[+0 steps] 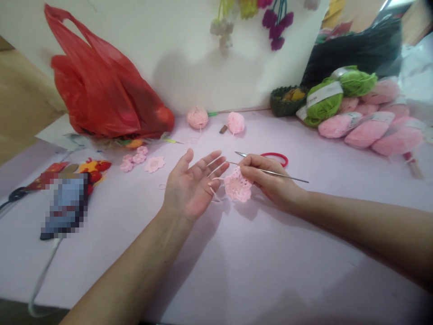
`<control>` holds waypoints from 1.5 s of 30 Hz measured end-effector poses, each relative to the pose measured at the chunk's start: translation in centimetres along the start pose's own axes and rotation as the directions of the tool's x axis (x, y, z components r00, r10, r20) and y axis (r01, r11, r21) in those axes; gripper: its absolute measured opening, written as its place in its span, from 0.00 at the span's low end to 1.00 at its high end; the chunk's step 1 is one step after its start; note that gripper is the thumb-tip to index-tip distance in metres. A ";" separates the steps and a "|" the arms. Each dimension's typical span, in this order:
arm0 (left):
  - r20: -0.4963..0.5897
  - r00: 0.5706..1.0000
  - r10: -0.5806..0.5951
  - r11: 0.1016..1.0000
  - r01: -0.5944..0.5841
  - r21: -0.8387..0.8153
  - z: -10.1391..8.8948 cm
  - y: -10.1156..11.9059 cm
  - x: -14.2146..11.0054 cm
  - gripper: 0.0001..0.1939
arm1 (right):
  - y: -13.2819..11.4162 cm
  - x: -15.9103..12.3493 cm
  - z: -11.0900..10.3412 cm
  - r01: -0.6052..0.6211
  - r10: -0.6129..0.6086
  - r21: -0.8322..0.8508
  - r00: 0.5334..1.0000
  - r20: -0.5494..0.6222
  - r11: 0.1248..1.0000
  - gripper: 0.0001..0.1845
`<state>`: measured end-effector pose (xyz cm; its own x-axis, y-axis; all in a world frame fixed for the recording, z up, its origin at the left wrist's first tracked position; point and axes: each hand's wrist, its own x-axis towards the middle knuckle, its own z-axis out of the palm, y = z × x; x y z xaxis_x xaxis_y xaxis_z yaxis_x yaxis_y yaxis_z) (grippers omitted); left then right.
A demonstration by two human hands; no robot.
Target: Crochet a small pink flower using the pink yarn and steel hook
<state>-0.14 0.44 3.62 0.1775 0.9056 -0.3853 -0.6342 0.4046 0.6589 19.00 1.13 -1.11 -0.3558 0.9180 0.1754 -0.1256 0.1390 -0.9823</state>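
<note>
Two things sit pinched in my right hand [272,183], a steel crochet hook [274,172] and pink crocheted flower [238,186]; my left hand [191,189] spreads open.

A pixelated blue object [64,205], perhaps a packet, its details blurred beyond recognition

Crochet workspace with skeins of yarn [368,133]

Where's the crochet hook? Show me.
In the head view, the steel crochet hook is held in the right hand, just above the pink crocheted flower, with the red elastic loop just behind it.
</note>
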 end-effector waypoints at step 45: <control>0.448 0.863 0.232 0.118 -0.482 0.868 -3.3 -1.2 0.0 0.15 | 0.1 0.1 0.0 -0.125 0.128 -0.062 0.990 0.055 0.990 0.09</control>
<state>-1.85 -0.49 0.70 0.3430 0.9328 0.1101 0.4931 -0.2786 0.8241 18.92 1.18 -1.21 -0.4194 0.9063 0.0515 -0.0229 0.0461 -0.9987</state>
